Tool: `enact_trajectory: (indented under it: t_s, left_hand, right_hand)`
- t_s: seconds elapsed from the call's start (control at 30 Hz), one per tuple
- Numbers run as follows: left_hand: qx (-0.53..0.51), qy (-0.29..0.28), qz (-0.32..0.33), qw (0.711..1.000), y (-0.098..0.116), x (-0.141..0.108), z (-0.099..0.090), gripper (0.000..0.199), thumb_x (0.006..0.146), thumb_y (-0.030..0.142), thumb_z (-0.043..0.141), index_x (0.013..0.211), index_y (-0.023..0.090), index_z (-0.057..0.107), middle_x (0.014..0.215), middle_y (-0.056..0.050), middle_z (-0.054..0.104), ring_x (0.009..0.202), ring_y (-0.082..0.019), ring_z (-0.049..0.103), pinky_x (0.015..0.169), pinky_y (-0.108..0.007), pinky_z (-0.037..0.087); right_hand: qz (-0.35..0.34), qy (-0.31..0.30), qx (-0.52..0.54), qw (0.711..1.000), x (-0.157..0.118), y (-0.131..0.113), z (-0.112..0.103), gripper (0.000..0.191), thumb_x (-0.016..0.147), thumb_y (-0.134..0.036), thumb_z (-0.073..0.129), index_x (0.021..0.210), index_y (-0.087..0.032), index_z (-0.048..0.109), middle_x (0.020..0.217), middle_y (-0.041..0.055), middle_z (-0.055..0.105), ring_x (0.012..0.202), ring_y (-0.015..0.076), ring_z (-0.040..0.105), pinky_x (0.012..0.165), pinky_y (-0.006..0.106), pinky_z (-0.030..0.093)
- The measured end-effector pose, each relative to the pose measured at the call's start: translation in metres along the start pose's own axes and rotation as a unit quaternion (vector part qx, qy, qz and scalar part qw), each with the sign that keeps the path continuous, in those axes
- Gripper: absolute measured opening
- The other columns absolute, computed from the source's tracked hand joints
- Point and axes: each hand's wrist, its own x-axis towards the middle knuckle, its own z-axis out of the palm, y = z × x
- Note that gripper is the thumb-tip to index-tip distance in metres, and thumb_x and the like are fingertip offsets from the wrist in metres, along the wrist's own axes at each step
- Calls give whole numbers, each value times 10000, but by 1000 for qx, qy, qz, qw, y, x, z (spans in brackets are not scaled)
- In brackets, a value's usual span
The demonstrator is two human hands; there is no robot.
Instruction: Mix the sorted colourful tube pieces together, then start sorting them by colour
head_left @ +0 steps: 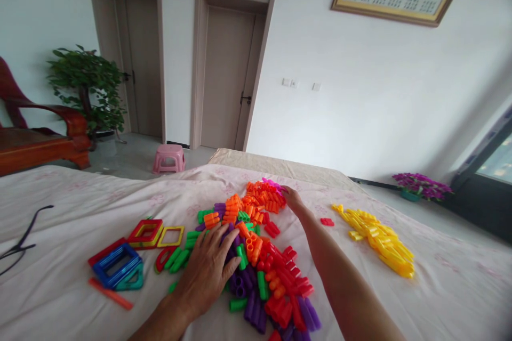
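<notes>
Tube-shaped plastic building pieces (284, 266) lie in a long heap on the floral-patterned sheet (440, 287), between and beneath the two hands. At the near end, purple, red and green ones are jumbled together. The left hand (210, 264) rests palm down on the heap's left side, fingers spread and closed around nothing visible. Beyond it, orange pieces mix with green and purple, then cluster more densely toward the far end. There the right hand (293, 197) reaches the pink pieces (273, 185); its fingertips are too obscured to tell whether they grasp one.

By colour, the separation looks partial: the yellow pieces (376, 237) form their own pile, well apart on the right, with one small red cluster (327, 221) between it and the heap. Orange, red, green and purple appear largely unseparated. Farther off stands a pink stool (169, 159).
</notes>
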Motion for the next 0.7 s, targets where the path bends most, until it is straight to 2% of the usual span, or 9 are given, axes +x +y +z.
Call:
enact_trajectory:
  t_s: [0.17, 0.27, 0.4, 0.47, 0.57, 0.63, 0.7]
  left_hand:
    - [-8, -1, -4, 1000, 0, 0, -1, 489, 948, 419, 425, 1417, 281, 439, 1403, -68, 535, 1295, -261, 471, 1062, -503, 404]
    - [-8, 6, -7, 1000, 0, 1, 0, 474, 948, 408, 428, 1403, 275, 452, 1385, -78, 540, 1275, -265, 482, 1049, -505, 407]
    - [-7, 16, -7, 1000, 1, 1, -2, 430, 946, 411, 434, 1340, 251, 502, 1341, -94, 560, 1247, -270, 497, 1035, -516, 402]
    - [-4, 22, -8, 1000, 3, 1, -4, 399, 945, 405, 436, 1301, 247, 522, 1322, -94, 567, 1242, -271, 499, 1046, -531, 381]
    - [-6, 36, -18, 999, 4, 1, -6, 345, 944, 376, 444, 1237, 227, 548, 1295, -101, 571, 1225, -272, 505, 1060, -544, 356]
    - [-13, 47, -24, 999, 5, 1, -6, 332, 939, 363, 456, 1218, 210, 551, 1276, -111, 571, 1216, -274, 507, 1056, -542, 361]
    - [-20, 55, -24, 998, 5, 0, -6, 355, 932, 359, 468, 1245, 205, 534, 1276, -117, 565, 1228, -279, 499, 1061, -544, 361]
  right_hand:
    - [-43, -34, 54, 997, -23, -25, 29, 351, 811, -347, 519, 1069, -195, 702, 999, 35, 732, 964, 228, 649, 882, 380, 496]
    - [-69, -56, 84, 992, -44, -39, 37, 359, 823, -389, 516, 1061, -190, 697, 973, 41, 732, 929, 227, 651, 844, 367, 507]
    - [-107, -78, 109, 985, -73, -64, 33, 334, 824, -399, 540, 1033, -196, 703, 940, 43, 729, 884, 224, 645, 811, 364, 508]
    - [-123, -111, 118, 979, -84, -78, 29, 335, 836, -403, 542, 1046, -196, 701, 927, 43, 726, 846, 213, 641, 772, 344, 509]
    - [-143, -158, 139, 967, -87, -92, 24, 359, 870, -429, 514, 1075, -188, 685, 929, 46, 717, 808, 190, 629, 730, 309, 497]
    - [-135, -132, 140, 972, -77, -91, 24, 384, 869, -443, 501, 1078, -170, 673, 898, 51, 708, 769, 180, 617, 696, 297, 485]
    - [-106, -55, 114, 986, -60, -82, 27, 402, 845, -443, 498, 1064, -151, 669, 832, 51, 695, 715, 178, 600, 660, 296, 474]
